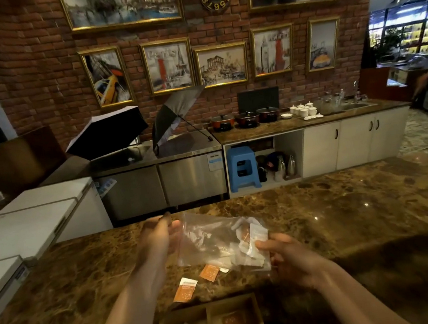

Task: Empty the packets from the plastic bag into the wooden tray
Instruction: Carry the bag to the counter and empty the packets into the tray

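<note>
A clear plastic bag hangs above the brown marble counter, stretched between both hands. My left hand pinches its left edge. My right hand grips its right end, where several orange-and-white packets are bunched inside. Two orange packets lie loose on the counter below the bag. The wooden tray, divided into compartments, sits at the near edge below my arms and holds several packets.
White chest freezers stand to the left beyond the counter. Behind it are a steel unit, two umbrellas, a blue stool and a back counter with pots and cups. The counter stretches wide to the right.
</note>
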